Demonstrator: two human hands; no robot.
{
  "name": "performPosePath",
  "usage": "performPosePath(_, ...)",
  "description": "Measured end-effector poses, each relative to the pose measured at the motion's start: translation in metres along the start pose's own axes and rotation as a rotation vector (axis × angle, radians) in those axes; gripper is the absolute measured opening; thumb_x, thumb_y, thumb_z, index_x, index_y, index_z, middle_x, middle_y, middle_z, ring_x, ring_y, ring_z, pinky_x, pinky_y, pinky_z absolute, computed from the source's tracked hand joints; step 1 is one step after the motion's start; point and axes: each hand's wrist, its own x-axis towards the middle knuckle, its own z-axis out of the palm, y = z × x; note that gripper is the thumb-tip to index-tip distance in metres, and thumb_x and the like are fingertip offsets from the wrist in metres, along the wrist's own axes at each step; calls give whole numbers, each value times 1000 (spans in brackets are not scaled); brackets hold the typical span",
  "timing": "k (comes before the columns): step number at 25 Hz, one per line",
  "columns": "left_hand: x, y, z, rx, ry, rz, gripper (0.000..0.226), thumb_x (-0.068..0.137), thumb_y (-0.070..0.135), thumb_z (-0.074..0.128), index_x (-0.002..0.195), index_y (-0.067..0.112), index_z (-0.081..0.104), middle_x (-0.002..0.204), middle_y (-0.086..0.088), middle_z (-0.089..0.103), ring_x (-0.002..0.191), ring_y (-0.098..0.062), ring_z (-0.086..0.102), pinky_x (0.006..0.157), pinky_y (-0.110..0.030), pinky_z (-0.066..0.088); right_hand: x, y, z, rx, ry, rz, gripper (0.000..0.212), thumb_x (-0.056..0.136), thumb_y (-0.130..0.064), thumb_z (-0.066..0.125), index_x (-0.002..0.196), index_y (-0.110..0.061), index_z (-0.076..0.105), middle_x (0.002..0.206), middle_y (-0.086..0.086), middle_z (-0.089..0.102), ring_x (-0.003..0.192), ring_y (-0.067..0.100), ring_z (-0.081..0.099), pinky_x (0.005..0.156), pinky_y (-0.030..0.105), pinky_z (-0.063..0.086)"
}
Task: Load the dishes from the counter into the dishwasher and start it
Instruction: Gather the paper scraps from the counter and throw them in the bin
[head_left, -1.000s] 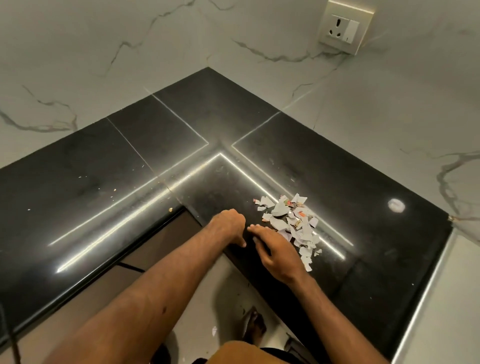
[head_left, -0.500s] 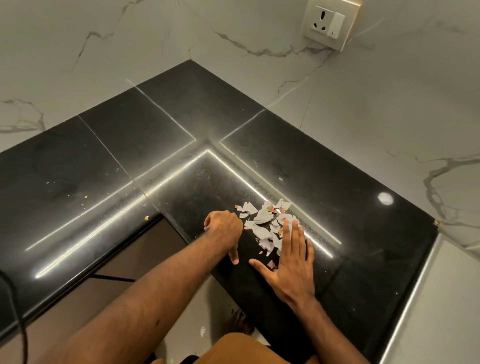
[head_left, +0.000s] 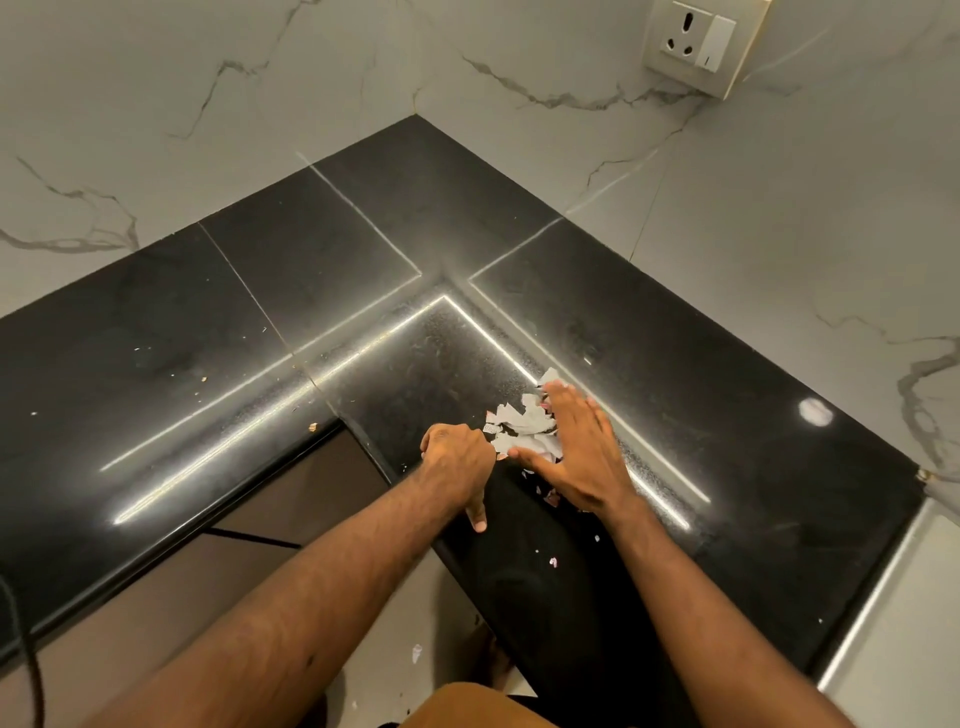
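Note:
No dishes and no dishwasher are in view. A small pile of white and pinkish scraps (head_left: 519, 421) lies near the inner corner of a glossy black L-shaped counter (head_left: 311, 291). My right hand (head_left: 582, 447) lies flat on the pile's right side, fingers straight and thumb spread toward the left. My left hand (head_left: 457, 457) sits at the counter's edge just left of the pile. Its fingers are curled and its thumb points down over the edge. Nothing shows inside it.
Marble-look walls meet behind the counter, with a white socket (head_left: 698, 41) at the upper right. A few tiny scraps (head_left: 551, 562) lie nearer the front edge and one (head_left: 416, 653) on the floor below. A dark cable (head_left: 31, 649) hangs at the far left.
My right hand went from curled beside the pile to flat on it, drawing the scraps tighter toward my left hand. My left hand stayed at the edge. The view shifted slightly.

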Motion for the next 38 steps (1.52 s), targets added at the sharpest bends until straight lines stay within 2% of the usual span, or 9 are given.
performPosePath(6,-20,-23,25,-120,218,-15,81,72,85,65,110,15,68,104,-5,70,97,-25,67,77,-37,50,-11,1,-3,159,-86,-174,74,100,-75,42,163,-39,25,169,-11,28,155,7,24,125,52,29)
performPosePath(12,-12,-37,49,-743,356,-49,116,69,69,81,160,21,26,158,-4,41,142,-23,43,115,-43,42,26,-22,-10,210,-161,-98,66,105,-72,28,163,-39,25,170,-12,25,157,5,17,129,49,20)
performPosePath(17,3,-18,63,-841,421,50,135,62,73,84,163,16,18,166,-2,26,153,-24,22,125,-36,23,9,-24,-8,189,-311,-217,59,108,-66,29,158,-37,39,165,-14,37,155,-3,20,129,46,19)
performPosePath(22,0,-4,79,-941,379,155,143,64,79,78,164,23,-8,172,8,-10,157,-10,-6,129,-34,7,-64,-18,-13,367,124,145,58,108,-64,26,162,-44,25,168,-21,26,154,-1,22,125,44,26)
performPosePath(26,-2,24,83,-926,413,231,136,74,81,70,164,19,-10,172,5,-12,156,-10,-14,130,-38,4,-93,-37,12,325,88,279,66,107,-68,15,166,-40,10,169,-22,7,153,-14,-3,131,42,7)
performPosePath(29,-3,38,81,-927,441,322,122,84,69,70,165,16,-4,172,4,-7,156,-8,-11,130,-39,7,-83,-43,9,405,-27,188,60,111,-58,24,166,-37,14,165,-26,10,141,-29,-7,129,30,3)
performPosePath(32,-6,28,79,-908,469,261,129,75,81,67,165,19,-1,173,4,-4,158,-11,-2,130,-38,10,-76,-30,-9,444,60,204,51,110,-48,42,159,-42,32,163,-20,34,148,-3,33,123,38,33)
performPosePath(34,-10,16,78,-877,503,189,129,70,86,67,165,21,8,170,2,11,154,-16,15,127,-37,22,-79,-10,-25,344,37,253,48,105,-43,54,152,-41,42,141,-13,51,118,4,57,103,36,54)
performPosePath(38,-12,10,75,-927,390,171,119,68,81,74,161,26,25,144,4,39,120,-12,50,106,-33,50,-90,-1,-37,209,-291,284,79,96,-39,72,161,-36,27,121,-12,48,92,7,61,87,28,55)
